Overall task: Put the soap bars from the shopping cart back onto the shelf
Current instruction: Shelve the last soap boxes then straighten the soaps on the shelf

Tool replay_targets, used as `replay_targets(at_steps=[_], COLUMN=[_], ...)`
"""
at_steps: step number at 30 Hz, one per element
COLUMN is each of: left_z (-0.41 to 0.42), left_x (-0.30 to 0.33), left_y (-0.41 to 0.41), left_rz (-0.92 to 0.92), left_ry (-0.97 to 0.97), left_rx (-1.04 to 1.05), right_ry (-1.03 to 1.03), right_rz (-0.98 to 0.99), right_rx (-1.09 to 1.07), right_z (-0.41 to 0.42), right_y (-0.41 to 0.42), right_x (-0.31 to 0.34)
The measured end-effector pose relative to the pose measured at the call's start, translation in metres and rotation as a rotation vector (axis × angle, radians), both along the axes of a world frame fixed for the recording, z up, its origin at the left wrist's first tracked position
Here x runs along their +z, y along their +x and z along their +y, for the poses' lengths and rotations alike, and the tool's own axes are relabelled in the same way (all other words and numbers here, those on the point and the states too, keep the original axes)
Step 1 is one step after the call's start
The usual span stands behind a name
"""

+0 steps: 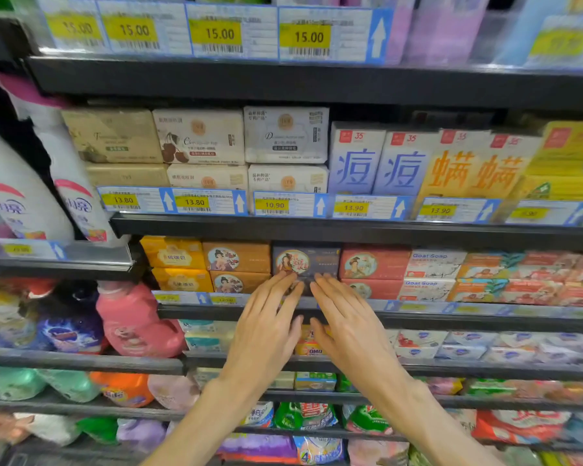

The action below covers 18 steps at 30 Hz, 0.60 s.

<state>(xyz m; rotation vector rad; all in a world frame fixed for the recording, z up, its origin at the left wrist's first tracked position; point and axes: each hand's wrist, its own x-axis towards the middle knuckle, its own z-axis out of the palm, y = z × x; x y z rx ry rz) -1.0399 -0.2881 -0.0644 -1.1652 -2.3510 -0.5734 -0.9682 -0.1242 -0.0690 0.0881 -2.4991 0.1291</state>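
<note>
Both forearms are reaching up from below, left hand (266, 317) and right hand (347, 317) flat, fingers spread, holding nothing, fingertips pressing the dark soap bar (305, 262) (long axis sideways) directly ahead on the shelf (451, 319), equally near.

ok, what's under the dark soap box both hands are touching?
Mostly covered. The fingers of the left hand and right hand hide the space below the dark soap box. Only a dark sliver shows between them, possibly a second box. Neighbouring stacks run two high.

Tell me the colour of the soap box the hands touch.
Dark blue soap box, head view.
</note>
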Motion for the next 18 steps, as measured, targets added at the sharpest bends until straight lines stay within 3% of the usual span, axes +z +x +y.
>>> replay_targets(at_steps=[12, 18], left_z=[0.008, 0.043], left_x=[-0.003, 0.017], left_y=[-0.004, 0.022], left_rz=[-0.031, -0.013], left_ry=[0.008, 0.062], left_rx=[0.046, -0.185], right_ry=[-0.098, -0.201], right_rz=[-0.058, 0.056], right_rx=[0.017, -0.07], right_z=[0.001, 0.023], right_y=[0.0, 0.03], right_x=[0.005, 0.018])
